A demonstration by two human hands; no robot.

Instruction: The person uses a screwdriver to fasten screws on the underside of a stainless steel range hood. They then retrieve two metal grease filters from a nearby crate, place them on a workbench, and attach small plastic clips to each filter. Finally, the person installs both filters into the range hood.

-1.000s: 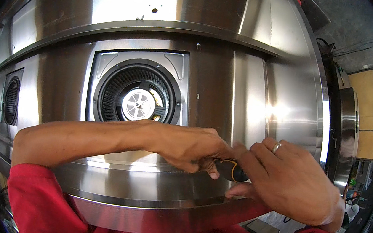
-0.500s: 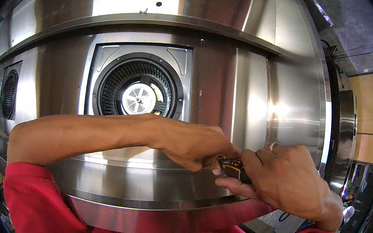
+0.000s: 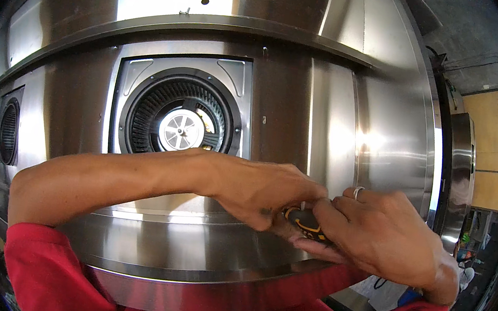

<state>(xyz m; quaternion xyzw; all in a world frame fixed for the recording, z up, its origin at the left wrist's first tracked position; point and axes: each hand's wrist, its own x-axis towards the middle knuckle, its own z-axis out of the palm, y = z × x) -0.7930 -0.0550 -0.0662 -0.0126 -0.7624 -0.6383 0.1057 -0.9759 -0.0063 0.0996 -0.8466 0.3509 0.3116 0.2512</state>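
Observation:
Both of my hands meet low at the centre right, in front of a curved stainless steel housing (image 3: 338,129). My right hand (image 3: 384,235), with a ring on one finger, wraps around a black and yellow screwdriver handle (image 3: 304,222). My left hand (image 3: 263,191) comes across from the left on a bare forearm and pinches the front of the same tool, near its thin shaft (image 3: 303,205), which points up at the steel wall. The tip is hidden by my fingers. Red sleeves cover both upper arms.
A round black blower wheel (image 3: 179,129) sits in a square steel frame above my left forearm. A second round vent (image 3: 9,131) shows at the far left. A steel ledge (image 3: 200,260) runs below my hands. A wooden board (image 3: 495,153) stands at the right.
The view has shifted slightly; both hands sit a little lower and stay joined on the screwdriver at the same spot on the steel wall.

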